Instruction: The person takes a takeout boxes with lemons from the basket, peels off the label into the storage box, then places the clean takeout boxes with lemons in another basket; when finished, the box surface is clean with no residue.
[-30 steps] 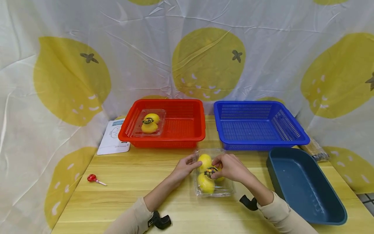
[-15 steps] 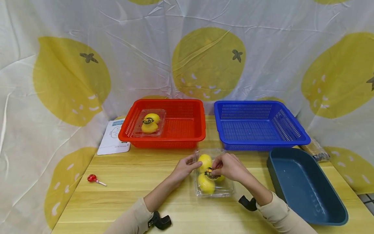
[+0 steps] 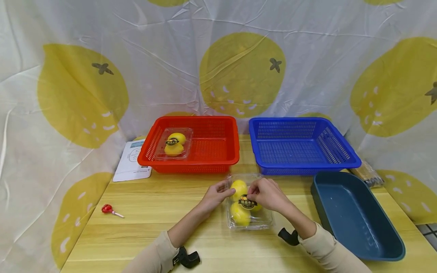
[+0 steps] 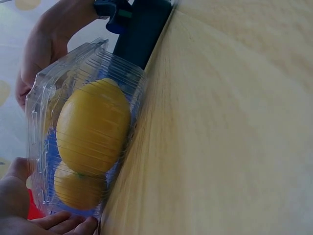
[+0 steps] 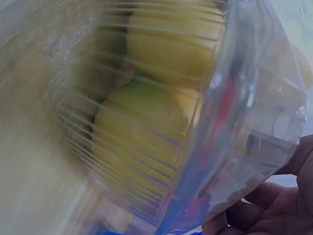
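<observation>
A clear plastic clamshell box (image 3: pixel 263 220) with several yellow lemons (image 3: pixel 240 214) inside lies on the table. A black label (image 3: pixel 247 205) with gold lettering sits over its lid. At the box's left side my left hand (image 3: pixel 216 196) grips it, thumb over the lid edge and fingers along the side. My right hand (image 3: pixel 268 195) is above the lid, thumb and fingertips together at the label's upper edge, pinching it; the exact contact is partly hidden. The left wrist view shows a lemon (image 4: pixel 93 127) through the ribbed wall; the right wrist view is blurred.
Behind are a red basket (image 3: pixel 194 168) holding another lemon box (image 3: pixel 186 151) and a blue basket (image 3: pixel 307 166). A dark teal tub (image 3: pixel 358 212) stands at right. A red lollipop (image 3: pixel 107 208) and a white printed sheet (image 3: pixel 131 172) lie at left.
The right fingertips have shifted slightly over the label to its upper edge, and more of its lettering shows. The left hand and the box have stayed in place.
</observation>
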Motion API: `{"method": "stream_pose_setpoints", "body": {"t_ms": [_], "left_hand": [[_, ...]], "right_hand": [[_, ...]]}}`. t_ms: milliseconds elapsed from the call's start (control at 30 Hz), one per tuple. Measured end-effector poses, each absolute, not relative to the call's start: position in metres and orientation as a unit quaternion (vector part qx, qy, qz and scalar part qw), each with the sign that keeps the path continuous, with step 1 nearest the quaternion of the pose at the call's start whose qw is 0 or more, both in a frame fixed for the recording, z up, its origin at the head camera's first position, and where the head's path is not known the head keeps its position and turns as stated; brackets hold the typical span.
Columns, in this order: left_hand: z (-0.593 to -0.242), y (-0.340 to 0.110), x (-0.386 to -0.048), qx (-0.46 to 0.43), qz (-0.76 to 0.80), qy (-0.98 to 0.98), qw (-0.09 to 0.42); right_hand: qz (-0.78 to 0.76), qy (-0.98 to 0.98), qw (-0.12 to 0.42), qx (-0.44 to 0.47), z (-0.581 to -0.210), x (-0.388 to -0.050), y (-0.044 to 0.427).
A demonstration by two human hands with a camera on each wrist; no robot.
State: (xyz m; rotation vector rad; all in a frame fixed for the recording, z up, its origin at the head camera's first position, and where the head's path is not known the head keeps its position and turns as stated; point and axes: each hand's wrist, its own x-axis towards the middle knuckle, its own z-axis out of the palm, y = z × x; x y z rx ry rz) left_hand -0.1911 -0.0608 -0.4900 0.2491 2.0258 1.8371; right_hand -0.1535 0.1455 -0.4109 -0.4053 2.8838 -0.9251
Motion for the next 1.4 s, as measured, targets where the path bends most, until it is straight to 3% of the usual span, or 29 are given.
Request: {"method": "stream_pose_setpoints", "body": {"t_ms": [1400], "left_hand": [[-0.486, -0.063, -0.191, 0.096, 0.652, 0.726, 0.197]], "right_hand": [[-0.427, 0.894, 0.083, -0.111, -0.416, -0.151, 0.161]]}}
